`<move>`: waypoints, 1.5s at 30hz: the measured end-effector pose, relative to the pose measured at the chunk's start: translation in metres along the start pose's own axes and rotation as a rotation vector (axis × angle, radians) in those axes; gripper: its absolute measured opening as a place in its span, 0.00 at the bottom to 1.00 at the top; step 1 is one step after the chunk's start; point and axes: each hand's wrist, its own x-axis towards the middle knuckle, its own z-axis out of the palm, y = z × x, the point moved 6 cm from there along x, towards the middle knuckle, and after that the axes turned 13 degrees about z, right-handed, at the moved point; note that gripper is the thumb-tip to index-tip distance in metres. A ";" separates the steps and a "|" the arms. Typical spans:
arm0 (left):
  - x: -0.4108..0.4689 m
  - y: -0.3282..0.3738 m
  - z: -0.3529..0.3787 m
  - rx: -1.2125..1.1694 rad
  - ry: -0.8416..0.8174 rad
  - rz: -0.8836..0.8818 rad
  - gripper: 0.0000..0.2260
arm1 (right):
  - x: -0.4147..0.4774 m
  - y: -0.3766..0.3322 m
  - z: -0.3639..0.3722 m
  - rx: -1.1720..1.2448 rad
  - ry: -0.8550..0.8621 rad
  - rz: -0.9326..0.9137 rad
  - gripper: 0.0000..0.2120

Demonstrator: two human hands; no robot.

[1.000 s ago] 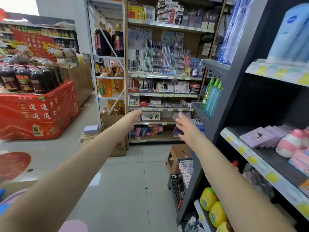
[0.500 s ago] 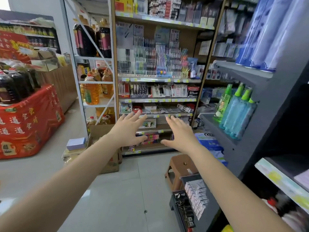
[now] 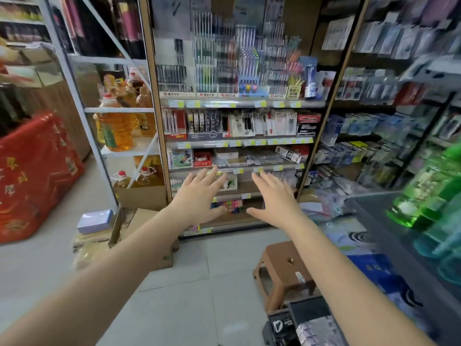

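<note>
Left hand (image 3: 199,198) and right hand (image 3: 275,199) both spread, fingers straight, holding nothing. We stretch them toward the stationery shelf (image 3: 239,144) across the aisle. Coloured markers (image 3: 233,204) sit on a low tier between our hands, untouched. Nothing picked yet. We judge the closing-in and the grasp remain.

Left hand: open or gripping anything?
Open. The left hand has straight, spread fingers and holds nothing, stretched out towards the stationery shelf.

Left grip (image 3: 199,198), right grip (image 3: 274,201), outstretched side by side, fingers spread, apparently empty
</note>
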 end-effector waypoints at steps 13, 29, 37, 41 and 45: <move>0.222 -0.128 0.108 -0.097 -0.131 -0.065 0.37 | 0.269 0.043 0.100 0.036 -0.163 0.010 0.43; 0.465 -0.274 0.311 -0.141 -0.365 0.117 0.37 | 0.545 0.133 0.232 -0.062 -0.381 0.149 0.40; 0.521 -0.286 0.377 -0.246 -0.439 0.120 0.37 | 0.602 0.175 0.287 -0.089 -0.565 0.151 0.39; 0.545 -0.279 0.405 -0.263 -0.464 0.091 0.37 | 0.633 0.197 0.315 -0.085 -0.628 0.134 0.38; 0.575 -0.266 0.443 -0.272 -0.545 -0.018 0.38 | 0.658 0.219 0.350 -0.090 -0.692 0.066 0.38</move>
